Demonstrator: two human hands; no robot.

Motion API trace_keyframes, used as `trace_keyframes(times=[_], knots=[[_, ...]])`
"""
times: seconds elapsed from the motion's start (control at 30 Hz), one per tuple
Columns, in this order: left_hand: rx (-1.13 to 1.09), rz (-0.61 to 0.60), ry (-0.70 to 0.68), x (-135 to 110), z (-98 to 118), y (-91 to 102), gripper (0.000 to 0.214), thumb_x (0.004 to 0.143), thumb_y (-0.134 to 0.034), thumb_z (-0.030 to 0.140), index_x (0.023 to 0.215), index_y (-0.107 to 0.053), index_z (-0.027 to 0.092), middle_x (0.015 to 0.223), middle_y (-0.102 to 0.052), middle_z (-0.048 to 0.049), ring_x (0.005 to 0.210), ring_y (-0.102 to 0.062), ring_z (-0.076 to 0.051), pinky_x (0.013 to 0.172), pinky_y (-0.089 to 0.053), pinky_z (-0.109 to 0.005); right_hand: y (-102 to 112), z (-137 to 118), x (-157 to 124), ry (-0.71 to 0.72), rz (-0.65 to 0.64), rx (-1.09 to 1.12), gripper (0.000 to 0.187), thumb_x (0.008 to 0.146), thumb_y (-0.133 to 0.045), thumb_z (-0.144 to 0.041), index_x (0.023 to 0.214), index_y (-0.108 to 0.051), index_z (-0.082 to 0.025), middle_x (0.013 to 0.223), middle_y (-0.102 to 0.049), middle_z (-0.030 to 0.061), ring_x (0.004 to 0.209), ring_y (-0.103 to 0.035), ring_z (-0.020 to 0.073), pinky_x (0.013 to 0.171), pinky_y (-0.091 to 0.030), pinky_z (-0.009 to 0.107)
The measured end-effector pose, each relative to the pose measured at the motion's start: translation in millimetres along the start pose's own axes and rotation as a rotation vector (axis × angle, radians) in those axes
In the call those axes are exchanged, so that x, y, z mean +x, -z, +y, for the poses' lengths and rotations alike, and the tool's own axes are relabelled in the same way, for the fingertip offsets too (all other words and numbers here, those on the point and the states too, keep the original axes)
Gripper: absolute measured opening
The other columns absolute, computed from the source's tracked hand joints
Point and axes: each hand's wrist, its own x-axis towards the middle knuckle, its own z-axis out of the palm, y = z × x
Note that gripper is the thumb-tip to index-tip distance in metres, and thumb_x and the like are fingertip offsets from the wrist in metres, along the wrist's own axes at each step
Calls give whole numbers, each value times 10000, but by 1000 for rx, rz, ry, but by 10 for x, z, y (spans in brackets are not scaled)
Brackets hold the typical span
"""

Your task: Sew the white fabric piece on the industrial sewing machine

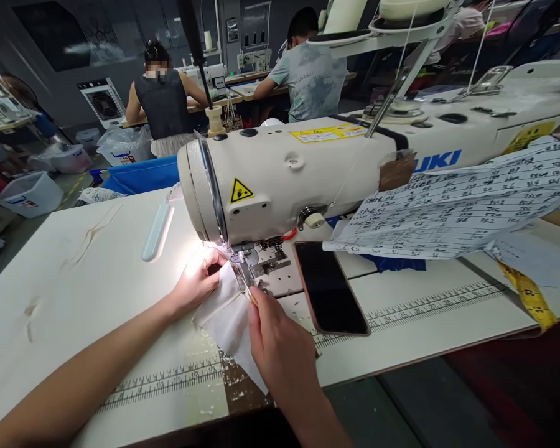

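My left hand [200, 274] is closed at the needle area of a white sewing machine [280, 180], pinching the upper edge of a white fabric piece [226, 311]. The cloth hangs from there toward the table's front edge, with a seam line across it. Between the fingers of my right hand [282, 345] is a thin, pointed metal tool [245, 285]; its exact kind is not clear. Its tip points up at the machine's presser foot [247, 256], beside the fabric. Bright lamp light partly washes out the left fingertips.
A dark-screened phone [331, 289] lies right of my right hand. Handwritten paper sheets [448, 211] lean against the machine, near a yellow tape measure [529, 295]. A pale blue-handled tool [156, 233] rests at left on the white table [98, 292]. Two people sit working beyond.
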Motion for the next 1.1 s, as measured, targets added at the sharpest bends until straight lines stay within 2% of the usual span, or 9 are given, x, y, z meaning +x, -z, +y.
trace_keyframes(times=[0.5,0.73,0.87,1.1], knots=[[-15,-24,34,-9,44,28,165,889,-515,286,780,-591,189,857,-677,-47,826,-614,-197,766,-522,-306,12,15,-24,-13,18,71,351,1045,-339,-184,1062,-686,-134,817,-794,30,603,-720,112,505,-458,223],[-28,-36,65,-7,29,30,195,899,-535,338,787,-603,194,868,-682,-47,825,-616,-195,754,-517,-295,2,1,-8,-23,11,62,334,1024,-361,-148,1035,-695,-134,789,-786,34,563,-709,124,464,-444,240],[-17,-37,75,-5,47,33,207,893,-548,365,781,-596,198,869,-676,-42,855,-619,-201,798,-511,-299,23,9,-15,-23,17,85,321,1019,-373,-156,1037,-693,-133,776,-780,36,570,-716,137,478,-442,256],[-8,-21,55,-11,30,22,164,896,-537,296,789,-592,185,852,-656,-39,813,-599,-186,784,-522,-303,32,20,-26,-14,38,113,306,1016,-390,-164,1053,-690,-120,814,-787,35,616,-732,135,516,-470,242]])
